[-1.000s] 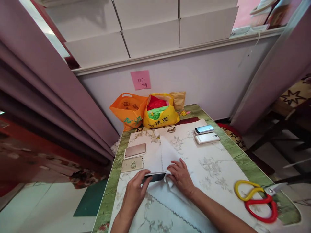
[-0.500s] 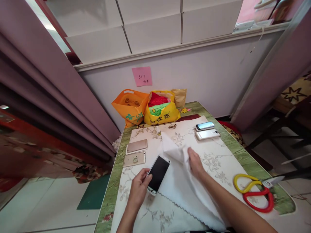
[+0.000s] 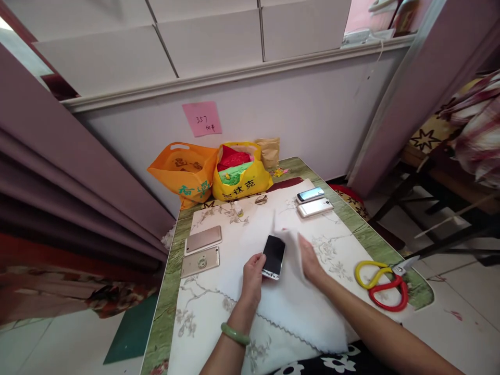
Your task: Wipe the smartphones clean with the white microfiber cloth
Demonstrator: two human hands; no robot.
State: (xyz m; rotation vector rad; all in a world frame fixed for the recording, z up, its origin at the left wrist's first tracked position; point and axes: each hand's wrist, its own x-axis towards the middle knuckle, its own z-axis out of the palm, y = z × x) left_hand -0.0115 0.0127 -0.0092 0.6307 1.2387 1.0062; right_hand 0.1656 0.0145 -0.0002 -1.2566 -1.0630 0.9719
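Dark-screened phone held over a white cloth, between two hands on the worktop.

At the left edge of the worktop lie two gold phones, one behind the other, well apart from the hands. Behind them, against the wall, stand an orange bag and a yellow bag. Near the middle, the left hand, with a green bangle on its wrist, is clamped on the lower end of a black phone, which sits screen up and tilted over the white cloth. Just beside it, the right hand pinches a raised fold of that cloth, touching the phone's right side. Farther right, two more phones lie side by side at the back, and yellow-and-red scissors rest near the right edge.
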